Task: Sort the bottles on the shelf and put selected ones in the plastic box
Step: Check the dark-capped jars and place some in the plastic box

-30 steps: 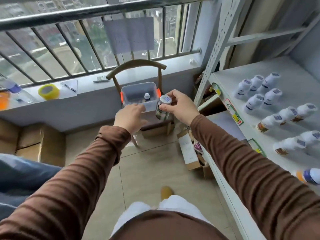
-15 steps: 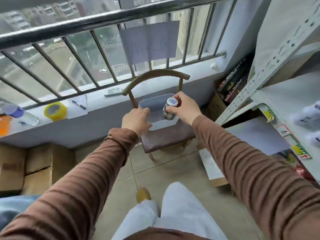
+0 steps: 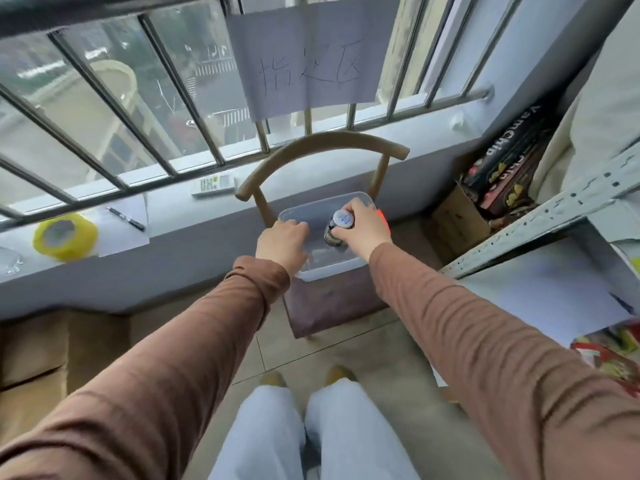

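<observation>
Two hands are working at the plastic box on the chair. I am watching the right hand gripping a small bottle by its top, fingers curled round the cap. A second ago that bottle was up in the air, just near the box. Now it is going down inside the box, toward the right side. I cannot tell if it is touching the bottom yet. The left hand is resting on the near left rim of the box, fingers bent over the edge, holding it steady. So I am thinking this bottle is almost put away. Next the right hand needs to let go. The shelf is on the right, and I am seeing no bottles on it from here.
</observation>
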Action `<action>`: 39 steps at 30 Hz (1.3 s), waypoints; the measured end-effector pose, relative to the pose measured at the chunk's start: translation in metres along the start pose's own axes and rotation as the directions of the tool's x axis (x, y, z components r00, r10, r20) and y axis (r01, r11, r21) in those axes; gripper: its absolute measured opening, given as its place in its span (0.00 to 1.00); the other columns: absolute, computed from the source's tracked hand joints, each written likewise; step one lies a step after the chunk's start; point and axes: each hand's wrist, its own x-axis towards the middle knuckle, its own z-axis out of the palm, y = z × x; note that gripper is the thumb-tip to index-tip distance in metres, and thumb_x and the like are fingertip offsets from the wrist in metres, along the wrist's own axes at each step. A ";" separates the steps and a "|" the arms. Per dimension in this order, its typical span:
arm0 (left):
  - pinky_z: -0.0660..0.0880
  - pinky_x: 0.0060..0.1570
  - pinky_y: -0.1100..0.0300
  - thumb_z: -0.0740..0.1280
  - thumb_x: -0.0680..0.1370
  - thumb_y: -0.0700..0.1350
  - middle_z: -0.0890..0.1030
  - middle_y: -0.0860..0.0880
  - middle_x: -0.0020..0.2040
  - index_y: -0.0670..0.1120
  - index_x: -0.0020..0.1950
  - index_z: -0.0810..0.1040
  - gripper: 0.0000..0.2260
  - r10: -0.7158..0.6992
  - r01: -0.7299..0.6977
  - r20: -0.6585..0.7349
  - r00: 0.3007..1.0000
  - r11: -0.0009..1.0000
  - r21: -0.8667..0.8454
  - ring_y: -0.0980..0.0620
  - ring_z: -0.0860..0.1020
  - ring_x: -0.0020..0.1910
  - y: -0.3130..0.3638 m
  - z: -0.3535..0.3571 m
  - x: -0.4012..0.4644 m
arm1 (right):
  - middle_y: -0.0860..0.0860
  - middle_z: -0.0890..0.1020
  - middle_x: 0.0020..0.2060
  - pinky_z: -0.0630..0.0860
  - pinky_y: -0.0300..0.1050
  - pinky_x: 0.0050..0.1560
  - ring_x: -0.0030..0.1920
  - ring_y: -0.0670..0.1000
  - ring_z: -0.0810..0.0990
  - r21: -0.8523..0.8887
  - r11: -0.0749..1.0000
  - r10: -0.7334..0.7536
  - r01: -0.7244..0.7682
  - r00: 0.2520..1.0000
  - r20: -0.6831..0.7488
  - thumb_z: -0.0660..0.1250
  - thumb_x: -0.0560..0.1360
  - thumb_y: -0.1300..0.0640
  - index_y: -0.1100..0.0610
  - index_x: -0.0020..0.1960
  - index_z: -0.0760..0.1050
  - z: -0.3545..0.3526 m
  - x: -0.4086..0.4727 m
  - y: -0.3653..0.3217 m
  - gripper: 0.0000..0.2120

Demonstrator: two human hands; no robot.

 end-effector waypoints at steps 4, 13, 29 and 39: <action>0.70 0.48 0.52 0.68 0.77 0.47 0.77 0.46 0.56 0.46 0.57 0.74 0.11 0.039 -0.039 -0.016 0.999 0.999 0.037 0.42 0.74 0.59 -0.014 0.037 0.035 | 0.48 0.80 0.45 0.79 0.52 0.51 0.44 0.51 0.79 0.006 0.999 0.039 -0.039 0.998 0.040 0.71 0.73 0.54 0.50 0.53 0.69 0.043 0.034 0.017 0.14; 0.73 0.48 0.51 0.66 0.77 0.43 0.79 0.46 0.54 0.46 0.58 0.76 0.10 0.120 -0.114 -0.044 0.992 0.987 0.110 0.43 0.75 0.57 -0.036 0.117 0.104 | 0.51 0.77 0.46 0.74 0.48 0.52 0.52 0.56 0.77 -0.138 0.989 0.064 -0.057 0.997 0.050 0.69 0.71 0.56 0.54 0.56 0.70 0.130 0.102 0.058 0.15; 0.67 0.46 0.54 0.67 0.76 0.42 0.79 0.47 0.53 0.47 0.54 0.76 0.07 0.193 -0.180 -0.054 0.980 0.967 0.179 0.44 0.76 0.55 -0.039 0.129 0.120 | 0.56 0.72 0.60 0.70 0.43 0.54 0.58 0.59 0.76 -0.304 0.953 0.072 -0.019 0.984 0.162 0.62 0.77 0.57 0.55 0.65 0.71 0.145 0.127 0.073 0.17; 0.72 0.47 0.51 0.67 0.76 0.46 0.78 0.47 0.56 0.47 0.58 0.75 0.11 0.240 -0.240 0.022 0.971 0.962 0.132 0.44 0.75 0.58 0.029 -0.032 0.038 | 0.51 0.80 0.59 0.72 0.46 0.58 0.62 0.53 0.76 -0.160 0.986 0.054 -0.055 0.999 -0.008 0.68 0.76 0.51 0.50 0.61 0.75 -0.017 -0.008 0.027 0.15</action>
